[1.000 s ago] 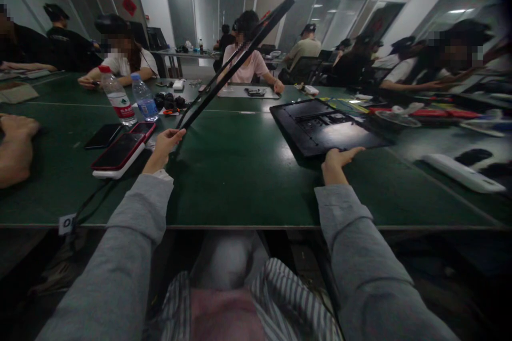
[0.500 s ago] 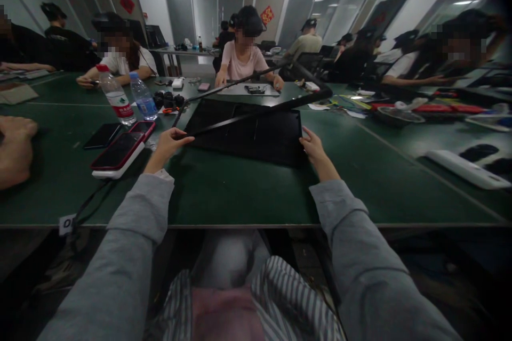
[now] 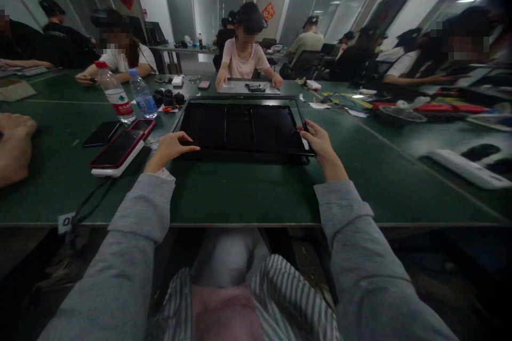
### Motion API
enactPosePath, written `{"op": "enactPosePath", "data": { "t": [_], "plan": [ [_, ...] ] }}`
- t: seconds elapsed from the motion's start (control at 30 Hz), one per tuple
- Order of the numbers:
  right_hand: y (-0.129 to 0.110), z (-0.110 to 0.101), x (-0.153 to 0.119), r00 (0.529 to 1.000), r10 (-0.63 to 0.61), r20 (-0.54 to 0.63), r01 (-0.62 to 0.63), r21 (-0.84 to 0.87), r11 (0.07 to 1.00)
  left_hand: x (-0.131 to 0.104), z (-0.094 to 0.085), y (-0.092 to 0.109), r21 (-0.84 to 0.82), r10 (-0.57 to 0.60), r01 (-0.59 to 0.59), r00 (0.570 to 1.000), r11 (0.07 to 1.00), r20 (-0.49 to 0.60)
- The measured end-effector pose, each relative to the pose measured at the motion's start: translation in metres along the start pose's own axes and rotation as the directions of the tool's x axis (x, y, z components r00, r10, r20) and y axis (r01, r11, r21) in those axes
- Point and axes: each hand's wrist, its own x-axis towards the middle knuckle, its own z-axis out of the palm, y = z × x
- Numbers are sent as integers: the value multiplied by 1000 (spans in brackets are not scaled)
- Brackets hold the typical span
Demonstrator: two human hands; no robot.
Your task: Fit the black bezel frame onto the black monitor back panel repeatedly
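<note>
In front of me a thin black rectangular frame (image 3: 256, 151) lies nearly level over a flat black panel (image 3: 204, 122) on the green table. Two thin upright lines show on the panel's middle. My left hand (image 3: 171, 148) pinches the frame's near left corner between thumb and fingers. At the right side, my right hand (image 3: 319, 145) is closed around the frame's right edge, its thumb on the inner side. Whether the frame touches the panel all round cannot be made out.
Left of the frame are a red-cased phone (image 3: 120, 146) on a white block, a dark phone (image 3: 102, 133) and two bottles, one a red-capped bottle (image 3: 116, 93). A white power strip (image 3: 468, 169) lies at right. Another person's hand (image 3: 16, 146) rests at far left; a co-worker (image 3: 246, 58) sits opposite.
The frame's raised right side has come down, so it now lies almost flat over the panel. My right hand has shifted from the panel's right edge to the frame's right edge.
</note>
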Motion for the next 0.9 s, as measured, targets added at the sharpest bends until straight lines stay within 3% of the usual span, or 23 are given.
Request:
{"op": "enactPosePath", "data": {
  "t": [0.13,0.3,0.77,0.83,0.9],
  "plan": [
    [26,1,9,994,-105,-1,103,-184,978,-3,-1,3,66,19,-26,994,997,105],
    [31,0,7,980,-195,-38,173,-327,929,-7,2,10,79,38,-53,983,996,180],
    [37,1,4,988,-155,-19,136,-385,913,-7,6,13,20,7,-13,953,1000,304],
    [40,1,5,988,-151,-16,133,-395,909,-5,7,11,34,7,-17,964,999,266],
    [43,0,6,989,-147,-15,128,-409,903,-2,10,6,59,43,-51,992,997,122]
  ]
}}
